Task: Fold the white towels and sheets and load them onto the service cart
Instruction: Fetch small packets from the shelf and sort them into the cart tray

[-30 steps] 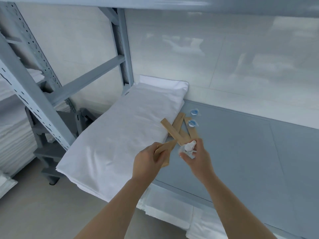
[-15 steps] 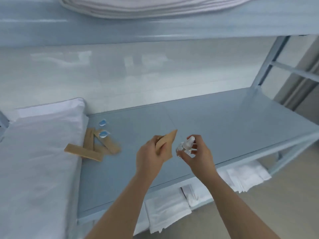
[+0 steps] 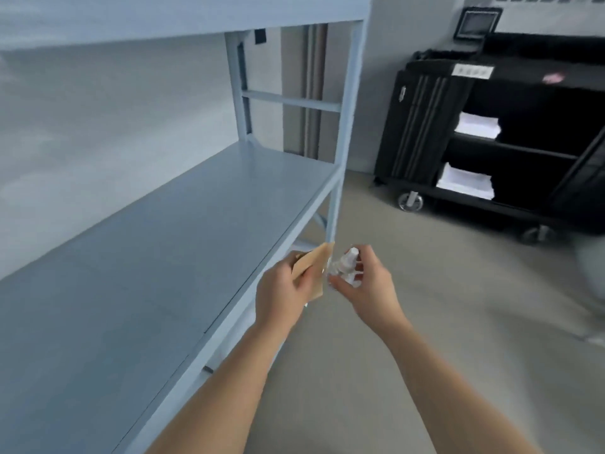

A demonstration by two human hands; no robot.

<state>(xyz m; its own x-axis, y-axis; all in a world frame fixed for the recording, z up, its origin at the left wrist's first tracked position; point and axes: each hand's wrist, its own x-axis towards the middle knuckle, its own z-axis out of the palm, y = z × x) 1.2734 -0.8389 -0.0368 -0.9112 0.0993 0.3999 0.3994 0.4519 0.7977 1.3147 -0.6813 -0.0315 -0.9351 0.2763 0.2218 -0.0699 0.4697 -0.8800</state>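
My left hand (image 3: 283, 294) grips a flat brown paper packet (image 3: 313, 269) in front of the grey shelf's outer edge. Close beside it, my right hand (image 3: 363, 286) holds several small white bottles (image 3: 347, 261). The black service cart (image 3: 491, 132) stands at the far right on castors. Folded white linen (image 3: 478, 125) lies on its middle shelf and another white stack (image 3: 465, 185) on its lower shelf. The big white folded sheet is out of view.
A long grey-blue metal shelf (image 3: 163, 244) runs along the left, with its upright post (image 3: 343, 132) just beyond my hands. Grey floor (image 3: 442, 290) stretches between the shelf and the cart. A dark screen (image 3: 476, 22) sits behind the cart.
The view has swung right, away from the white sheet and the loose brown packets, and the cart has come into sight. Both hands still hold the packet and the bottles.
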